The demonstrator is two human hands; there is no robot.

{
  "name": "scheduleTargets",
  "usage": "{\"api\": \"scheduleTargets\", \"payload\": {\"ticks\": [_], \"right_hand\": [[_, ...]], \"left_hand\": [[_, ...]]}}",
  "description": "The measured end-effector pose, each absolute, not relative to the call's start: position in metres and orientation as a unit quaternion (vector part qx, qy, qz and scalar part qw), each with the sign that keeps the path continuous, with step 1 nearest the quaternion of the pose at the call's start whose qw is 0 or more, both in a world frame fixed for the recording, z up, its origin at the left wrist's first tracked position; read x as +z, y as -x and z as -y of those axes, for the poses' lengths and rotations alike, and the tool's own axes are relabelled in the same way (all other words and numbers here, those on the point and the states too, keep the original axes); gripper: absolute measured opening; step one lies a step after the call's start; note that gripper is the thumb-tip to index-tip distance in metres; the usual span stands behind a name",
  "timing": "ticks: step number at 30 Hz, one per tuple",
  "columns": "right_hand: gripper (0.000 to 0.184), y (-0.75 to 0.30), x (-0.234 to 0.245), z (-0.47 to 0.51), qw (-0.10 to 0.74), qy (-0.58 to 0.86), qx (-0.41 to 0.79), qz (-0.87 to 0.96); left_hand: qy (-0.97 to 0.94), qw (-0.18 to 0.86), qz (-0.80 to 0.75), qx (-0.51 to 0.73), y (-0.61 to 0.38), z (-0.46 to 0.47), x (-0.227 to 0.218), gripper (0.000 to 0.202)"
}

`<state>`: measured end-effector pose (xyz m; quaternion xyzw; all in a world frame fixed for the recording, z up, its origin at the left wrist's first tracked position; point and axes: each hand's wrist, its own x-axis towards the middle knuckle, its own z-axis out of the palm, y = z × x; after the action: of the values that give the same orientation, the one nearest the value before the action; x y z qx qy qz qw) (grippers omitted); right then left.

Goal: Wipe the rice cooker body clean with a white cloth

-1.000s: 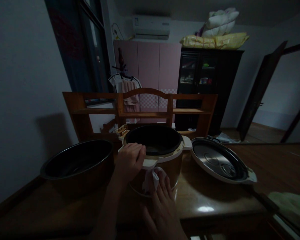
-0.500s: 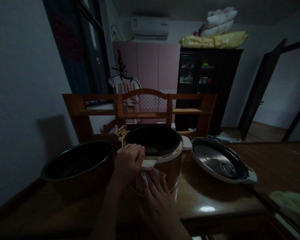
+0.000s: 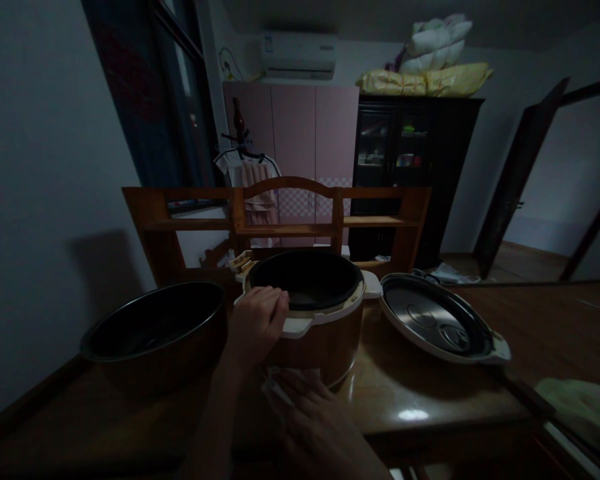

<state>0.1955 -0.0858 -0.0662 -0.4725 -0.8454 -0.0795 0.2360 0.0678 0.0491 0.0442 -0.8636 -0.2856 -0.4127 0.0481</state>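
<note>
In front of me on the desk stands a lidless cooker body (image 3: 335, 343) with a pale rim and a dark inside. My left hand (image 3: 260, 317) is closed over the front left of that rim, gripping it. Lower down, by the base of the cooker's front, my right hand (image 3: 307, 407) has its fingers over a thin white wipe (image 3: 280, 383). To the left sits a dark round inner pot (image 3: 160, 360). The cooker's detached lid (image 3: 430, 320) lies on the right with its metal underside facing up.
A wooden shelf rack (image 3: 287, 230) rises along the back of the desk (image 3: 400, 387). Behind the cooker's left side is a small light wooden object (image 3: 243, 262). A pale green cloth (image 3: 583, 403) lies at the lower right, beyond the desk's edge.
My right hand has slid down the cooker's front with the wipe, from below the rim to the base. The left hand keeps its place on the rim.
</note>
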Motion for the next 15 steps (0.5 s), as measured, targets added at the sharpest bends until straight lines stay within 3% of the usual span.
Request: {"api": "scheduleTargets", "payload": {"ticks": [15], "right_hand": [[0.034, -0.232, -0.065, 0.111, 0.279, 0.443, -0.038, 0.851]], "left_hand": [[0.863, 0.046, 0.280, -0.417, -0.068, -0.049, 0.045, 0.037]]}}
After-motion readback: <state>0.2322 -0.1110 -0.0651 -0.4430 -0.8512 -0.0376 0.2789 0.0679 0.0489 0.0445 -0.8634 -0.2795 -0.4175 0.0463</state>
